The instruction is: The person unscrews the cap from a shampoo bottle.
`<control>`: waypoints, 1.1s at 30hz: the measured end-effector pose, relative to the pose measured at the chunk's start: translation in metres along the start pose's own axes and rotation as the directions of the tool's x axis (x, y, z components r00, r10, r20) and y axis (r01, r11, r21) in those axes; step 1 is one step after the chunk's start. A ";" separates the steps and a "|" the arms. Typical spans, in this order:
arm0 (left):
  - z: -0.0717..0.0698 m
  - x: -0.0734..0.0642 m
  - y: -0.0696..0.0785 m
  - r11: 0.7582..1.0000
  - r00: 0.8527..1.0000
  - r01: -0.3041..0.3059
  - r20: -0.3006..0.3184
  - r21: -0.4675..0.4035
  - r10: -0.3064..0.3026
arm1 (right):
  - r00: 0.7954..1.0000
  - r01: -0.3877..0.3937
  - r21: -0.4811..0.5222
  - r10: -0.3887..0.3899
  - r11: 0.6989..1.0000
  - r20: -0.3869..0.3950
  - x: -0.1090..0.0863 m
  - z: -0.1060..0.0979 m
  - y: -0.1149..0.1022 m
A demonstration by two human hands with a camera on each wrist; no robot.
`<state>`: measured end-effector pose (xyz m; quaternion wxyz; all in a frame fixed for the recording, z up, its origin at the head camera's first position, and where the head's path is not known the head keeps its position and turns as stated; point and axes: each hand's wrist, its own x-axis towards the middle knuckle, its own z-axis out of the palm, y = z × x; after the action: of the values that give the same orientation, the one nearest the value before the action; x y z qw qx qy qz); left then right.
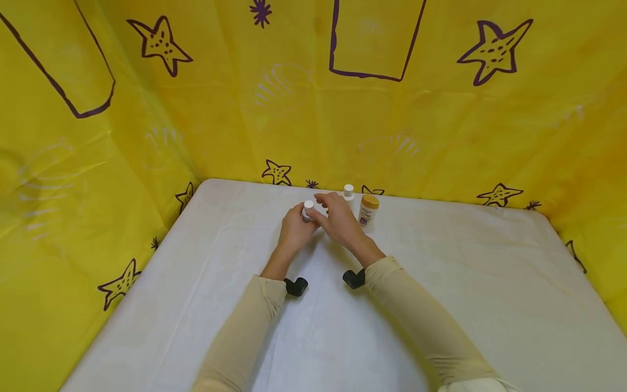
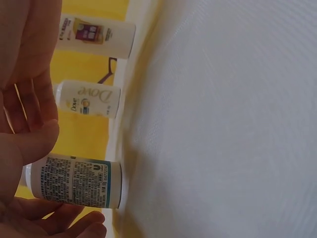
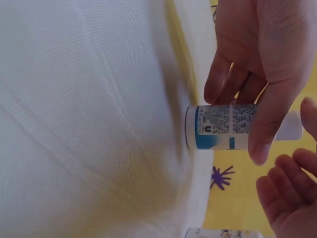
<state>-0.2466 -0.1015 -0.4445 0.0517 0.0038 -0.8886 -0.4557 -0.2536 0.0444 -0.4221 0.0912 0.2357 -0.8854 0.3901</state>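
My left hand point(image 1: 295, 228) grips an upright small white bottle point(image 3: 218, 126) with a blue band and dense printing. In the right wrist view its thumb lies across the front, and the base is close over the tabletop. A white cap point(image 1: 308, 204) tops this bottle. Beside the cap is my right hand point(image 1: 340, 220), loosely bent, its thumb and fingers near the cap and holding nothing. Just beyond the right hand stand a white-capped Dove bottle point(image 2: 91, 99) and, to its right, a white bottle with a yellow cap point(image 1: 369, 209).
A white-covered table point(image 1: 465, 305) lies under both hands. Yellow cloth point(image 1: 294, 120) with starfish drawings rises at the back and sides. Black wrist pieces point(image 1: 296, 287) show at both cuffs.
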 end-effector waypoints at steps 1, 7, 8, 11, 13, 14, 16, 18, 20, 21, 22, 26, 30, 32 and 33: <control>0.000 0.000 -0.001 1.000 1.000 -0.003 -0.001 0.008 0.003 | 1.000 0.000 -0.005 0.000 1.000 0.010 0.001 0.002 0.001; -0.002 -0.001 -0.003 1.000 1.000 -0.016 0.007 0.013 0.016 | 0.999 0.024 -0.034 -0.023 0.999 0.022 0.005 0.007 0.003; -0.002 -0.001 -0.003 1.000 1.000 -0.014 0.013 0.011 0.014 | 0.999 0.030 -0.033 -0.029 0.999 0.024 0.005 0.007 0.002; -0.003 -0.002 -0.003 1.000 1.000 -0.007 0.028 0.004 0.007 | 0.999 0.038 -0.032 -0.037 0.999 0.031 0.005 0.007 0.000; -0.002 -0.002 -0.003 1.000 0.999 -0.006 0.040 0.005 0.005 | 0.999 0.020 -0.021 -0.019 1.000 0.038 0.005 0.007 -0.001; -0.002 -0.002 -0.003 1.000 0.999 -0.009 0.045 0.007 0.009 | 0.999 0.006 -0.017 -0.005 1.000 0.040 0.005 0.007 -0.001; -0.002 -0.003 -0.003 1.000 0.998 -0.013 0.055 0.008 0.013 | 0.999 -0.026 -0.006 0.026 1.000 0.037 0.005 0.007 -0.002; -0.002 -0.002 -0.002 1.000 0.998 -0.018 0.065 0.013 0.017 | 0.998 -0.055 0.003 0.055 0.998 0.028 0.006 0.007 -0.003; -0.001 -0.002 -0.002 1.000 0.997 -0.024 0.068 0.016 0.023 | 0.998 -0.066 -0.003 0.066 0.998 0.020 0.005 0.007 -0.002; -0.001 -0.002 -0.002 1.000 0.997 -0.025 0.067 0.017 0.023 | 0.998 -0.065 -0.007 0.065 0.998 0.015 0.004 0.007 -0.003; -0.001 -0.002 -0.002 0.999 0.998 -0.028 0.063 0.020 0.027 | 0.998 -0.059 -0.014 0.059 0.998 0.009 0.004 0.007 -0.003; -0.001 -0.003 -0.003 0.999 0.998 -0.039 0.057 0.028 0.037 | 0.999 -0.040 -0.048 0.040 0.998 -0.001 -0.001 0.007 -0.004; -0.002 -0.006 -0.002 0.998 0.995 -0.056 0.081 0.030 0.053 | 0.999 -0.037 -0.068 0.036 0.997 -0.018 -0.009 0.005 -0.007; -0.002 -0.009 -0.001 0.997 0.993 -0.069 0.095 0.025 0.066 | 0.999 -0.031 -0.065 0.028 0.997 -0.036 -0.014 0.003 -0.008; -0.001 -0.010 0.000 0.997 0.992 -0.072 0.103 0.017 0.070 | 0.999 -0.029 -0.064 0.026 0.998 -0.042 -0.016 0.002 -0.009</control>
<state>-0.2365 -0.1022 -0.4451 0.0222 -0.0507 -0.8944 -0.4439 -0.2356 0.0436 -0.4232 0.1114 0.2123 -0.8987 0.3672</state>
